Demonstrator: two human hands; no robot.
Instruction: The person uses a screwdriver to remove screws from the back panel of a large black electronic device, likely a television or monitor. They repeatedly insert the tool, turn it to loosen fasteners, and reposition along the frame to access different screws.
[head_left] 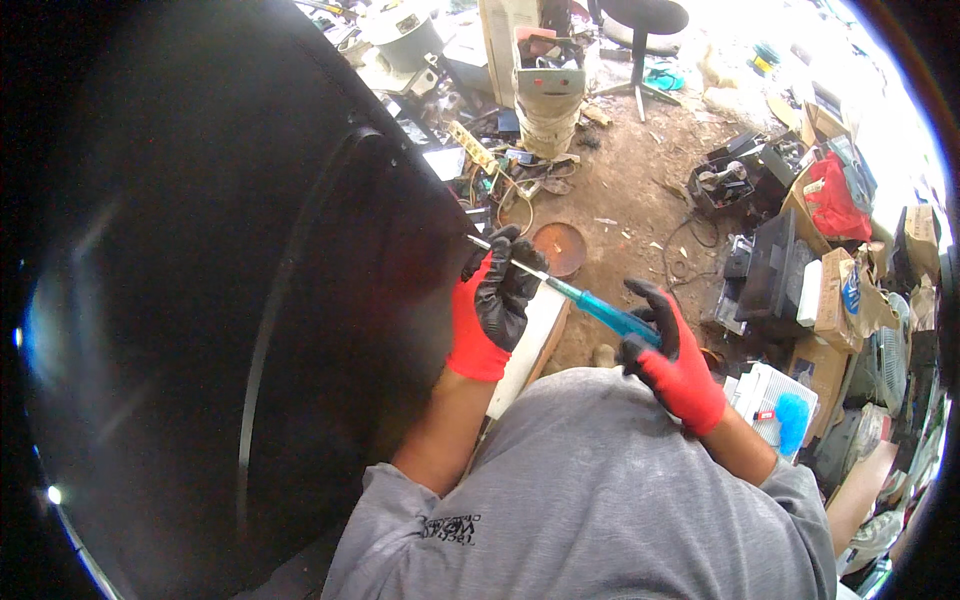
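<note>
A screwdriver (608,314) with a translucent blue handle and a thin metal shaft slants between my two hands. My left hand (490,312), in a red and black glove, is closed around the shaft, and the tip pokes out past its fingers toward the edge of a large black panel (200,300). The end of the blue handle rests between the thumb and fingers of my right hand (682,368), gloved the same way, its index finger raised off the handle. That panel takes up the whole left side, close beside my left hand.
On the dirt floor (625,190) lie a rusty round plate (559,248) and a loose cable. Cardboard boxes (835,300), black casings and a red bag (832,198) crowd the right. Scrap, a power strip (473,147), a filled bin (549,100) and a swivel chair (645,25) stand farther off.
</note>
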